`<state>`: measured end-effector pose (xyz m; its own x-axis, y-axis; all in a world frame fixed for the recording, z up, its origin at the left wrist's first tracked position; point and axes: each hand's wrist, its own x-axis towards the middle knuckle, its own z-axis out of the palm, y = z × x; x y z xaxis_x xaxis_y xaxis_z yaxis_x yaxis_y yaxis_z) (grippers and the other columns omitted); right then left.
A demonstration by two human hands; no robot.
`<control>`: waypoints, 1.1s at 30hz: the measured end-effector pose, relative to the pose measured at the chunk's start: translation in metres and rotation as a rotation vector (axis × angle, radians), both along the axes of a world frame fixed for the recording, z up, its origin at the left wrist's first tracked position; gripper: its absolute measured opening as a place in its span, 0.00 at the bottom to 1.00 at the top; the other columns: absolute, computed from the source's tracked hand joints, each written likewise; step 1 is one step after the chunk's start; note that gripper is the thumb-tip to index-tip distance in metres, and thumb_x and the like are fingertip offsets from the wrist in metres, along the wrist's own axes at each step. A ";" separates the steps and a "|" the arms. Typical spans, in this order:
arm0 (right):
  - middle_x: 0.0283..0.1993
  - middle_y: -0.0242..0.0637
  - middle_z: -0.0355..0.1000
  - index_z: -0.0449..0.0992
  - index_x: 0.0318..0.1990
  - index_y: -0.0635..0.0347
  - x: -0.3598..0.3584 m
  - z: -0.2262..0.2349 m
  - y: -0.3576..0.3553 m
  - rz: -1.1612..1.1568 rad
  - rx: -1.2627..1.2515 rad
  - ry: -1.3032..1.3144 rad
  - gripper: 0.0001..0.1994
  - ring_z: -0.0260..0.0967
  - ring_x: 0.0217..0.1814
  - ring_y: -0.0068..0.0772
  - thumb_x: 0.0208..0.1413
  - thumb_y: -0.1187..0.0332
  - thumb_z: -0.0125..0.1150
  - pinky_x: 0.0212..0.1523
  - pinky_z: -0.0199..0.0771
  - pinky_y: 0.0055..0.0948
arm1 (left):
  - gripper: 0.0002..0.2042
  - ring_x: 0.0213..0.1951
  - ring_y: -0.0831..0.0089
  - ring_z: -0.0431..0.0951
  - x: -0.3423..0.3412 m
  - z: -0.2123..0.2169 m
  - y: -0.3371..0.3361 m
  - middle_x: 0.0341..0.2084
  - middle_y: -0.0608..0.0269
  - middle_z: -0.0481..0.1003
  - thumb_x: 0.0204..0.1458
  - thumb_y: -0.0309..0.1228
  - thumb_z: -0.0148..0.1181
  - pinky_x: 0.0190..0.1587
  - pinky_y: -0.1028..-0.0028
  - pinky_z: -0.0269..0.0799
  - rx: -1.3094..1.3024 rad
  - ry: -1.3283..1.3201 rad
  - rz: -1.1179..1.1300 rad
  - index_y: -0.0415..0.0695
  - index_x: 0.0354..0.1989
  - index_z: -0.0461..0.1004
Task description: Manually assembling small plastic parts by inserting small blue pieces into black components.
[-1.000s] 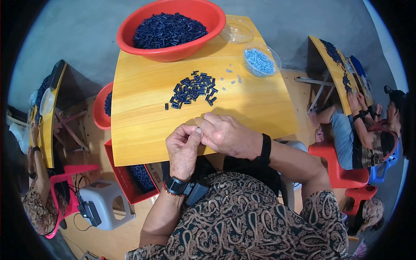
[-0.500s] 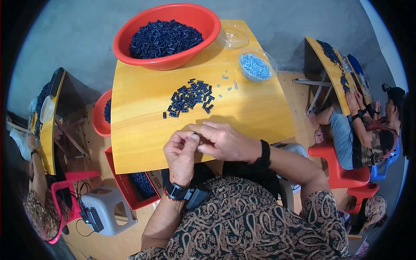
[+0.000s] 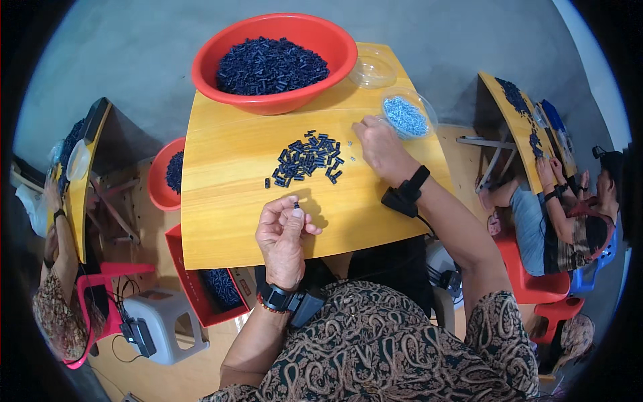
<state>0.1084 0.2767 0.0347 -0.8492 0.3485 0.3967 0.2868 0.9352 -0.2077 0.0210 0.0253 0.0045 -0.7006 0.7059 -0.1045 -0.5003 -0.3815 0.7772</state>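
Observation:
My left hand point(image 3: 284, 234) is raised over the near part of the yellow table point(image 3: 228, 221) and pinches a small dark blue plastic piece point(image 3: 295, 203) between thumb and fingertips. My right hand point(image 3: 378, 147) reaches far forward, fingers down on the table beside a few tiny light blue bits, just left of the clear dish of small light blue parts point(image 3: 405, 115). A loose pile of dark blue pieces point(image 3: 307, 159) lies mid-table between the two hands. Whether the right fingers hold anything is hidden.
A large red bowl point(image 3: 274, 60) full of dark blue pieces sits at the table's far edge, an empty clear dish point(image 3: 372, 69) beside it. A red basin point(image 3: 167, 174) and red box point(image 3: 207, 281) stand on the floor left. Other people work at tables left and right.
My hands, joined together near the table's front edge, have separated. The right hand has stretched out to the clear dish; the left stays close, holding one dark piece.

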 end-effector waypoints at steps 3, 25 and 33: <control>0.31 0.53 0.69 0.73 0.32 0.70 -0.001 -0.003 0.009 -0.028 0.055 -0.063 0.07 0.70 0.40 0.54 0.45 0.80 0.50 0.42 0.70 0.46 | 0.07 0.28 0.78 0.74 -0.001 0.002 0.000 0.27 0.63 0.73 0.61 0.23 0.56 0.33 0.74 0.80 0.006 -0.006 -0.039 0.38 0.46 0.71; 0.38 0.50 0.69 0.73 0.42 0.70 0.046 0.006 -0.022 -0.069 -0.101 0.032 0.09 0.69 0.44 0.54 0.52 0.79 0.57 0.44 0.71 0.42 | 0.08 0.27 0.76 0.76 -0.005 -0.005 -0.001 0.28 0.63 0.75 0.61 0.26 0.58 0.34 0.72 0.80 -0.001 0.011 -0.091 0.40 0.46 0.72; 0.33 0.51 0.67 0.71 0.32 0.68 0.040 -0.014 -0.001 -0.010 -0.013 -0.072 0.03 0.67 0.40 0.53 0.49 0.78 0.53 0.40 0.70 0.44 | 0.07 0.26 0.76 0.76 -0.005 -0.003 -0.001 0.27 0.62 0.75 0.61 0.26 0.58 0.33 0.72 0.80 -0.007 0.025 -0.096 0.39 0.45 0.72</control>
